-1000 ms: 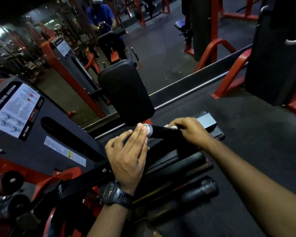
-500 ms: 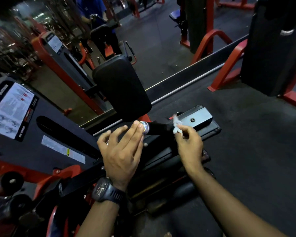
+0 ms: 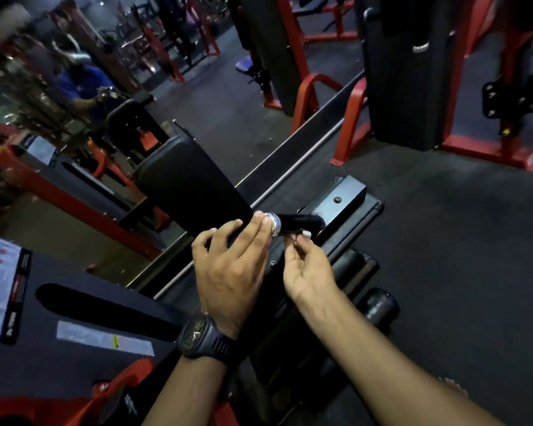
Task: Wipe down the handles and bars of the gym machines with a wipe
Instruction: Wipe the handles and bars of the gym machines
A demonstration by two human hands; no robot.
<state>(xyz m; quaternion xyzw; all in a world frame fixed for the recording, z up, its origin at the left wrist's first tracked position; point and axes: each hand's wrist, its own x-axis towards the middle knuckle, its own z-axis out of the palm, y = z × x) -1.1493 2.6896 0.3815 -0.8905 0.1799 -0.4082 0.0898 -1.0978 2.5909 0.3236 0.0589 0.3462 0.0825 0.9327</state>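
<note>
Chrome capped the free end of the black handle [image 3: 299, 224], and our left hand [image 3: 231, 265] kept its straight fingers laid against that chrome cap [image 3: 273, 223], steadying it rather than closing round it. Our right hand [image 3: 308, 269] was what had changed. A second earlier it lay over the top of the handle, and half a second earlier it had lifted off at the far end. Now it was turned palm-up beneath the handle, its grip narrow, thumb and fingertips pinching the small white wipe [image 3: 306, 233] at the underside.

We took that to mean the upper face was done and the lower face came next (the wipe was so bunched that we could not tell how much of it touched the handle).

The handle sat just beside the lower edge of the black back pad [image 3: 191, 186], lying roughly level. Its long axis ran across our view, the capped end pointing to our left toward the pad and the other end running right into the black bracket [image 3: 348, 192]. A stroke along that axis, from bracket to cap, looked to us the sensible pass.
</note>
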